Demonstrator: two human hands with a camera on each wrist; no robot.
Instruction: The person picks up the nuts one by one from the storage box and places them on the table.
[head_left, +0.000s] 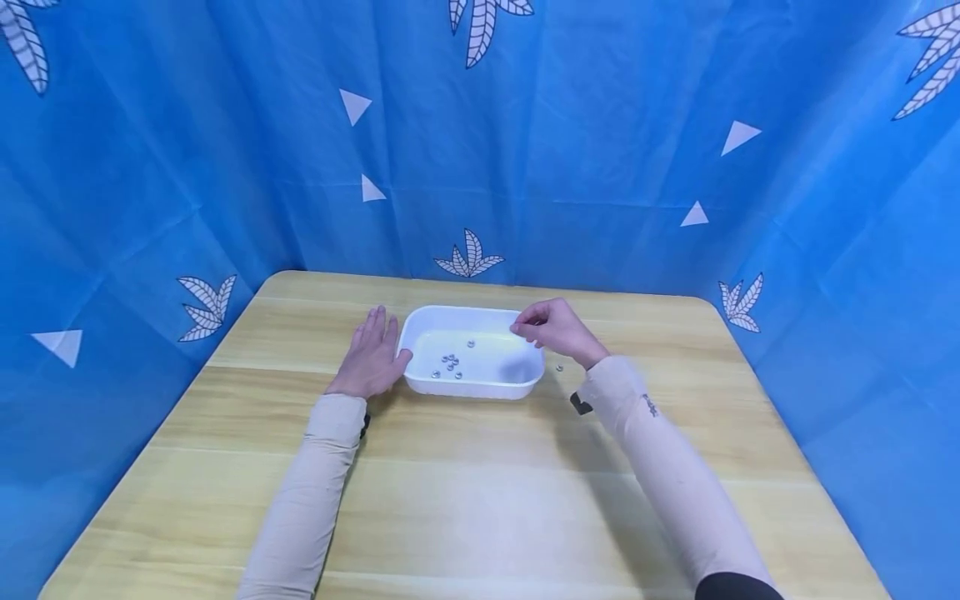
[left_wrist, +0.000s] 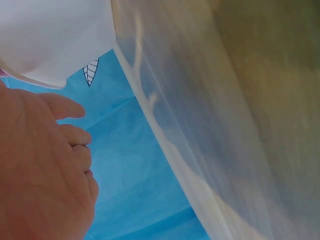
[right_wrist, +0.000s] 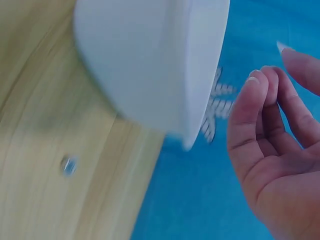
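Note:
Several small shiny metal pieces (head_left: pixel 451 367) lie in a white tray (head_left: pixel 474 389), mostly in its left half. The left hand (head_left: pixel 371 354) rests at the tray's left end, fingers extended, thumb by the rim; the left wrist view shows this hand (left_wrist: pixel 47 165) beside the white wall. Over the tray's right end is the right hand (head_left: pixel 562 332), its fingers bent. In the right wrist view, the right hand (right_wrist: pixel 280 150) has thumb and index finger apart, and no object shows between them. One metal piece (head_left: pixel 559 367) lies on the table right of the tray, below that hand.
The wooden table (head_left: pixel 465 500) has its far edge behind the tray. A blue curtain (head_left: pixel 615 167) with white leaves and triangles surrounds the back and sides. Both forearms, in light sleeves, reach over the table from the front.

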